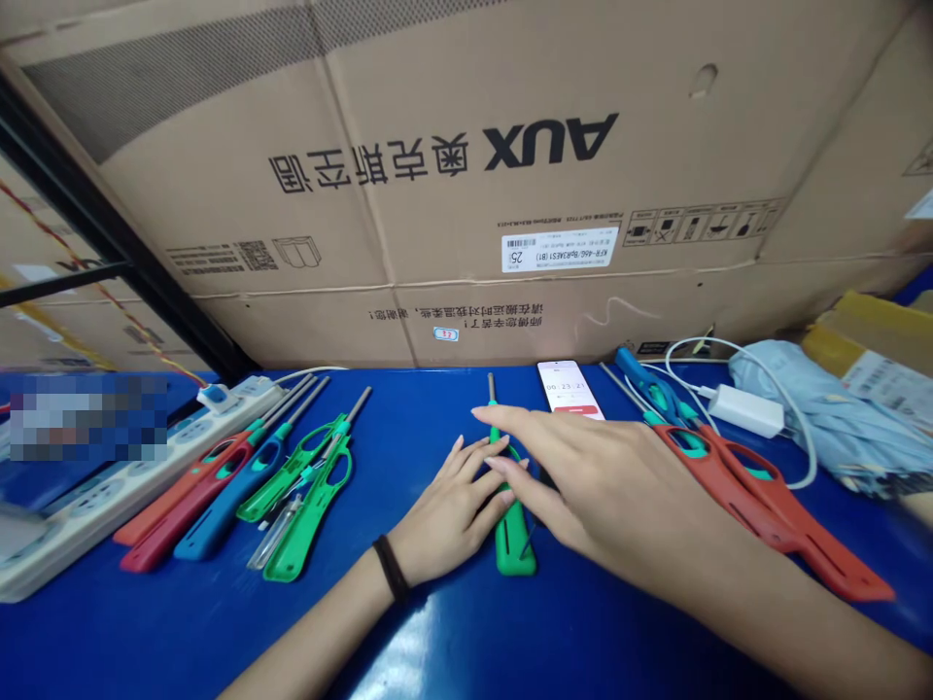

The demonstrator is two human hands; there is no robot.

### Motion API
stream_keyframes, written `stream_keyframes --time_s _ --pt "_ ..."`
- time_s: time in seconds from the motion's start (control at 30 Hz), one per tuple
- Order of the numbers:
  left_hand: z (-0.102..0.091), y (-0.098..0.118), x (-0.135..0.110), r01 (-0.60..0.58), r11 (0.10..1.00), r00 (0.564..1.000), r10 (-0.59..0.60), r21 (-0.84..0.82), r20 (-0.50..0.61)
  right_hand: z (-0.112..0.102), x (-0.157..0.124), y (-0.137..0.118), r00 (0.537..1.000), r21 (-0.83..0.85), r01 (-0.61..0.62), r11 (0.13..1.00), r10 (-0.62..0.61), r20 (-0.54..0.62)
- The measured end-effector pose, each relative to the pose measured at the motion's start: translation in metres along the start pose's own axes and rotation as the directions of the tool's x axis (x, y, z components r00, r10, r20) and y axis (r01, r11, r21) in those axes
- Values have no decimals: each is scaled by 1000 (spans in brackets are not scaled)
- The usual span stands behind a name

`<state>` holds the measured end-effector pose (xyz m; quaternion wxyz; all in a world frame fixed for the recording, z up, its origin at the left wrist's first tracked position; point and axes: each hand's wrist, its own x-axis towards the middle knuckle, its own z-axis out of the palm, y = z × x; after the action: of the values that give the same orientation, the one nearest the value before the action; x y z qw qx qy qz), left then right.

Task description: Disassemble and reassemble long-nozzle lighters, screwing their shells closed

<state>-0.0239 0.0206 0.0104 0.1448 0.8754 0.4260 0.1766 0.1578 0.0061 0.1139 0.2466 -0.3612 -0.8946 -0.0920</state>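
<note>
A green long-nosed lighter [514, 544] lies on the blue table in front of me, its metal tube pointing away. My left hand [456, 501], a dark band on its wrist, holds the lighter's middle, fingers and thumb against it. Over the lighter's upper part reaches my right hand [598, 467], index finger and thumb stretched out and apart; its other fingers are hidden. To the left lies an opened green lighter, its shell halves [310, 520] apart, with a clear fuel tank [275, 533] between them.
Left of that lie a blue lighter [225, 504], red lighters [164, 535] and a white power strip [131, 476]. A phone [570, 387] showing a timer stands behind my right hand. Rightward are orange-red lighters [809, 535], a white charger [747, 410] and a light-blue bag [809, 418]. Cardboard [408, 233] backs the table.
</note>
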Motion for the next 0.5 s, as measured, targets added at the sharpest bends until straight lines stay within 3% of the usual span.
stream_keyframes --time_s 0.07,0.13,0.23,0.37,0.5 --pt "-1 1 1 -2 1000 1000 2 11 20 -1 0 1 999 -173 -33 984 37 23" --pt "-2 1 1 2 1000 999 -3 20 36 -3 0 2 993 -228 -101 968 111 33" --pt "-2 0 1 8 1000 999 -9 29 51 -6 -3 4 989 -95 -136 986 140 42" --pt "0 -2 0 5 1000 1000 -6 25 31 -6 -7 9 996 159 -71 985 60 71" --pt "-1 -1 0 7 1000 999 -8 26 37 -12 -11 14 996 261 -52 964 31 82"
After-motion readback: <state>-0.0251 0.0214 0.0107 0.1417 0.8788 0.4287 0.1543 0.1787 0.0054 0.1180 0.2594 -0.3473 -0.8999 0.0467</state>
